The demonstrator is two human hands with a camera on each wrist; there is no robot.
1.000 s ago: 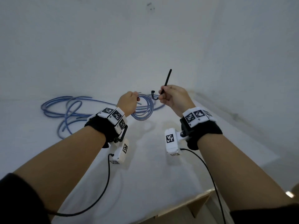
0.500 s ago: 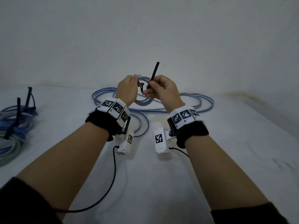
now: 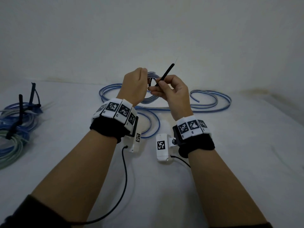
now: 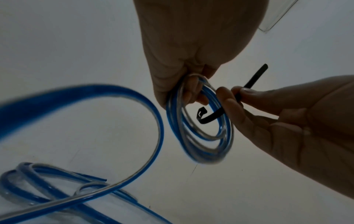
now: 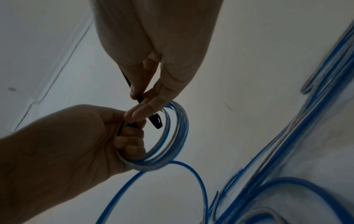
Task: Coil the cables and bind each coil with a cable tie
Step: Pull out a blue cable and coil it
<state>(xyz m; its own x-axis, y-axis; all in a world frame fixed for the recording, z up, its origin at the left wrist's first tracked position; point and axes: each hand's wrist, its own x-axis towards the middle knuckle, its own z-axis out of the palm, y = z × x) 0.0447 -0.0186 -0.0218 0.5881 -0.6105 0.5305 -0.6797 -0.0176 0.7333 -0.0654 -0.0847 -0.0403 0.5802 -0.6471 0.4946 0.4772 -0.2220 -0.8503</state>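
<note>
The left hand (image 3: 134, 84) is closed around one side of a small coil (image 4: 201, 128) of blue-and-clear cable, holding it up above the white table (image 3: 230, 162), its fingers curled through the ring so the turns stay bunched. The right hand (image 3: 172, 94) pinches a black cable tie (image 4: 216, 115) between thumb and forefinger, the tail pointing up and away while the curved head end pokes into the opening of the coil. The step in hand appears to be wrapping the tie around the bundled turns. To do it well, the person would likely keep the left grip firm so no turn slips out, bring the head round all the strands just beside the left fingers, then feed the tail into the head and pull it snug without trapping a fingertip. A length of the same cable trails from the coil down to the loose cable (image 3: 210, 102) lying in loops on the table, so whether the coiling is finished cannot be told. Bound coils (image 3: 16, 129) with upright black ties lie well apart at the far left. The only markings are black-and-white square code tags on the wristbands (image 3: 118, 111) and wrist cameras; no brand name or legible writing shows.
</note>
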